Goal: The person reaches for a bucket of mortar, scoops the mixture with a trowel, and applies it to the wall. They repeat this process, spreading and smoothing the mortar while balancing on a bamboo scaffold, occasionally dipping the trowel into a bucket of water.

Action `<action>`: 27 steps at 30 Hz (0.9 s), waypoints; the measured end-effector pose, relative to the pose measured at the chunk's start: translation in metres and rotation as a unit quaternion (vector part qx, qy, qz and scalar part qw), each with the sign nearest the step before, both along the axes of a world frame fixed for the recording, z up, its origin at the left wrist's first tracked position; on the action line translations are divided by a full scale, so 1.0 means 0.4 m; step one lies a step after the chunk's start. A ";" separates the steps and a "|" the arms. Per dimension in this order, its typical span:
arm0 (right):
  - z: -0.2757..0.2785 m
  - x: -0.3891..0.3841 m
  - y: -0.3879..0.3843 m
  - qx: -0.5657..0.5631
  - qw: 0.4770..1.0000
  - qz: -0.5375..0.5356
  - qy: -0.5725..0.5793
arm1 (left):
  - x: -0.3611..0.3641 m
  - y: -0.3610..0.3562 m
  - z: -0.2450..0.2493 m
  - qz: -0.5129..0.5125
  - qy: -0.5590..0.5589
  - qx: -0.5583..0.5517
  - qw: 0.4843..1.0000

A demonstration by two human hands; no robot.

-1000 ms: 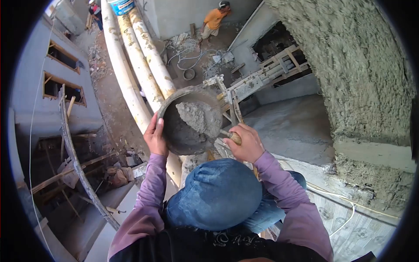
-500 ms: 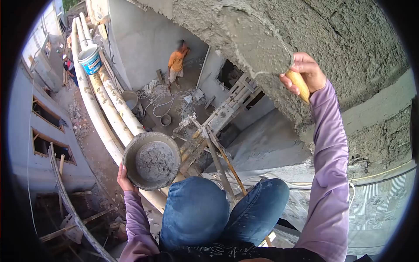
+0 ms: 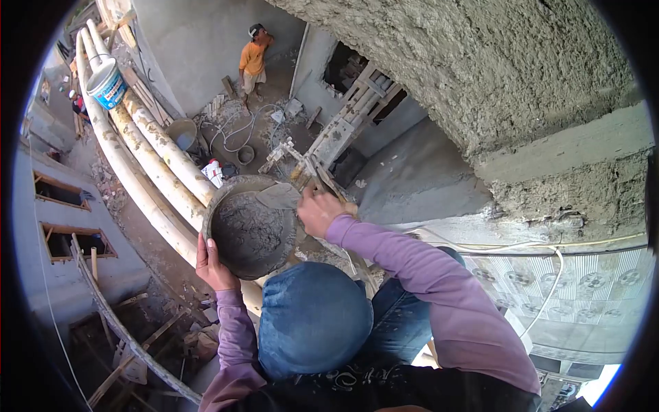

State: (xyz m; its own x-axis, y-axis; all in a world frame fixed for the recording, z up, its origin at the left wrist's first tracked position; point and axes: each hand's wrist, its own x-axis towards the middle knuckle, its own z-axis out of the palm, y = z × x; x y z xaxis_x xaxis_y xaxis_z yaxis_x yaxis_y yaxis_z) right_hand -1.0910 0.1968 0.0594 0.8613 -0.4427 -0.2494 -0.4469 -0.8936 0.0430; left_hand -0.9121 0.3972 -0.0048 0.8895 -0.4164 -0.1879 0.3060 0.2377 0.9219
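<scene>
My left hand [image 3: 217, 268] grips the near-left rim of a round mortar bowl [image 3: 240, 184] above my knee. Grey wet mortar [image 3: 246, 230] lies inside it, with a rough, lumpy surface. My right hand [image 3: 321, 213] is closed round the handle of a trowel [image 3: 279, 196], whose blade reaches over the bowl's right rim, coated in grey. Part of the wooden handle shows behind the fingers. To the upper right is the rough mortar-covered wall [image 3: 439, 75], apart from both hands.
Long pale poles [image 3: 147, 182] run beside the bowl, with a white and blue paint bucket [image 3: 107, 84] on them. Far below, a person in an orange shirt [image 3: 252, 60] stands near rubble and a hose. A wooden scaffold [image 3: 343, 123] rises ahead. Cables [image 3: 508, 245] cross the right wall.
My right hand has come down and left from the wall to the bowl, bringing the trowel to its rim. The bowl has tilted slightly and shifted a little right. The view has shifted.
</scene>
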 end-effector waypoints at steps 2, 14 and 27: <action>-0.051 0.054 0.069 0.058 0.998 0.023 0.031 | -0.025 -0.024 0.020 0.001 -0.023 0.012 1.000; -0.123 0.088 0.118 0.247 0.967 -0.026 -0.052 | -0.014 -0.048 -0.001 -0.032 -0.036 0.017 0.999; -0.026 -0.052 0.093 0.301 0.919 -0.107 -0.231 | 0.042 0.002 0.021 -0.019 -0.030 0.069 0.997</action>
State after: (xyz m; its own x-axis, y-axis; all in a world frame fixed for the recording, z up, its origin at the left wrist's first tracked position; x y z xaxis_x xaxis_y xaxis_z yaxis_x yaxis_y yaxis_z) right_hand -1.1119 0.2342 0.0489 0.8458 -0.5162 -0.1350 -0.4624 -0.5828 -0.6682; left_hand -0.8951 0.3980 0.0036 0.8848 -0.4241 -0.1928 0.2563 0.0974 0.9617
